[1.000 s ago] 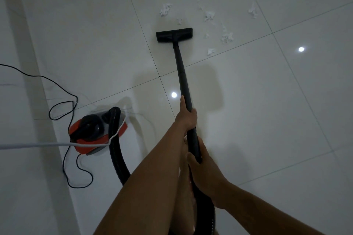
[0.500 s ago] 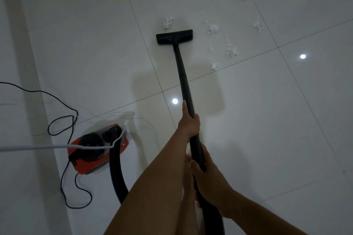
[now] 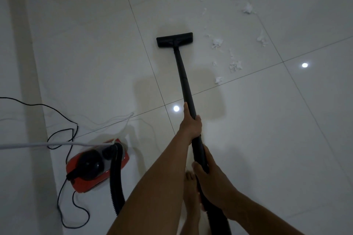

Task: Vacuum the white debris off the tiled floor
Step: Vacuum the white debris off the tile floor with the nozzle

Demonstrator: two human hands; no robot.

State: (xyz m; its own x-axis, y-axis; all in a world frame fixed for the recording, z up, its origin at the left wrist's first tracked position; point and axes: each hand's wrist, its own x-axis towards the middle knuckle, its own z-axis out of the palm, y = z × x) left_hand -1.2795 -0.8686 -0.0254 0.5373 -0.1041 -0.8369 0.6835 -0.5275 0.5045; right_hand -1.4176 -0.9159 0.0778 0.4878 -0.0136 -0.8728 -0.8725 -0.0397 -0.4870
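A black vacuum wand runs from my hands up to its flat black floor head, which rests on the white tiled floor. My left hand grips the wand higher up. Lower down, my right hand is closed around the wand's thicker end. Scraps of white debris lie just right of the head, with more scraps nearer to me and others farther away.
The red and black vacuum canister sits at lower left, its ribbed black hose curving down. A thin black cord loops on the floor beside it, and a white cable crosses the left edge. My bare foot shows below my arms.
The debris clump that lay in front of the floor head is gone from view. The view has tilted, so the head, canister and scraps sit lower in the frame.
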